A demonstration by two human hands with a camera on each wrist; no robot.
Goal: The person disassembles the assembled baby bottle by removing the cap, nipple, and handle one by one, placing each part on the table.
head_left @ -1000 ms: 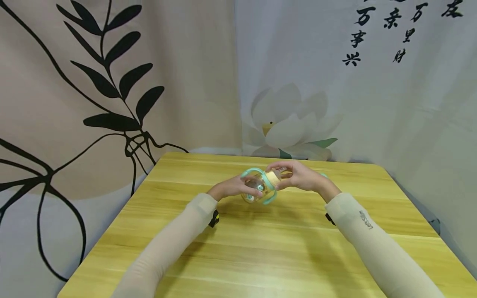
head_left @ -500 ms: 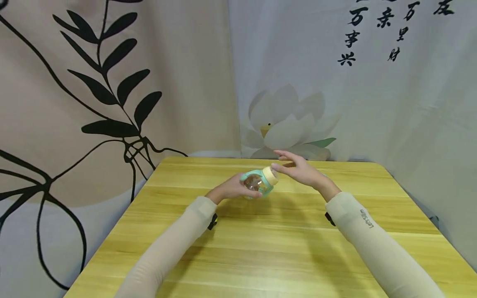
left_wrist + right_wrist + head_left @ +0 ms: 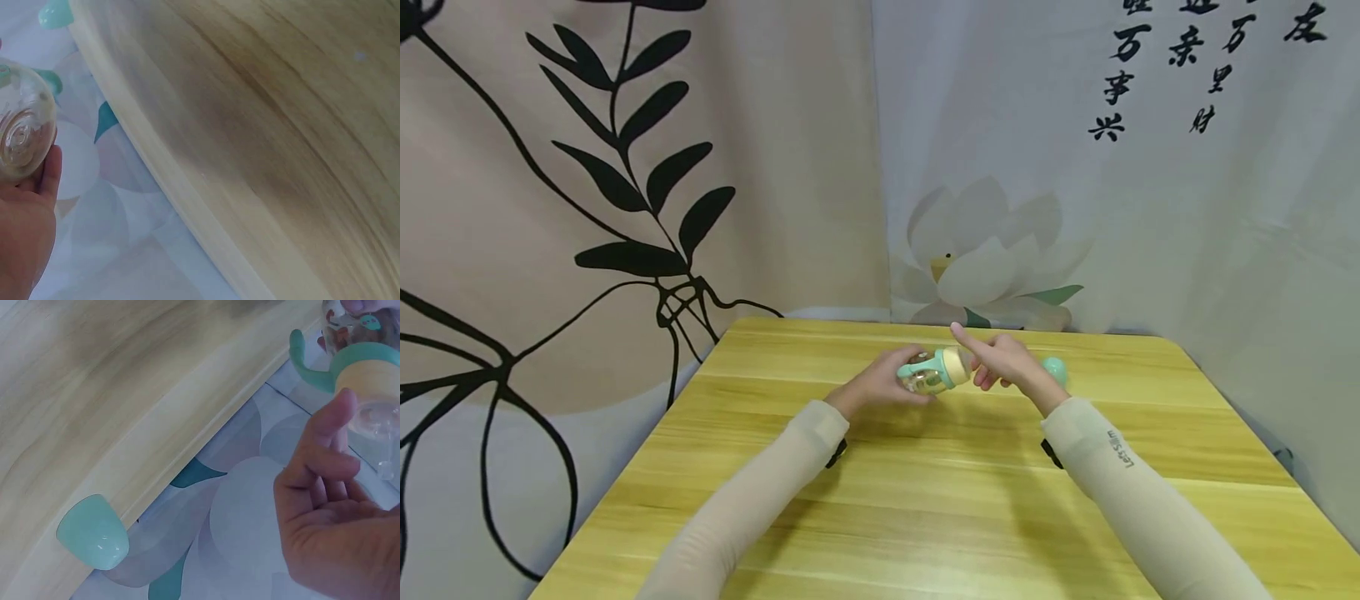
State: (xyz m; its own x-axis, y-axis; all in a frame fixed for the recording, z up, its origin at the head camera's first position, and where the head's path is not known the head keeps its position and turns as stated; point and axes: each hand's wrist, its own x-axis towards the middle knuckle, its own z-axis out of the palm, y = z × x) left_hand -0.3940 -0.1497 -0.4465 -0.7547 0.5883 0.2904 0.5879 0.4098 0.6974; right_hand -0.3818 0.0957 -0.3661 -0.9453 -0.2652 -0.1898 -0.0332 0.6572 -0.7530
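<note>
My left hand (image 3: 887, 379) grips a clear baby bottle (image 3: 925, 375) by its body and holds it tilted above the table, teat end to the right. The bottle has mint-green handles, a cream collar and a clear teat. In the left wrist view, its round base (image 3: 25, 134) faces the camera beside the hand (image 3: 25, 231). My right hand (image 3: 1006, 360) is at the teat end, one finger extended and the others loosely bent. In the right wrist view, a fingertip (image 3: 345, 403) overlaps the collar (image 3: 369, 384); I cannot tell whether it touches.
A mint-green cap (image 3: 1055, 371) sits on the wooden table (image 3: 925, 500), right of the right hand. The right wrist view shows this cap (image 3: 94, 532) close to the table's far edge. Printed cloth (image 3: 797, 167) hangs behind the table.
My right hand has come away from the teat end, opened upward, then lowered beside it again. The left hand has turned the bottle closer to level. The cap has come into fuller view.
</note>
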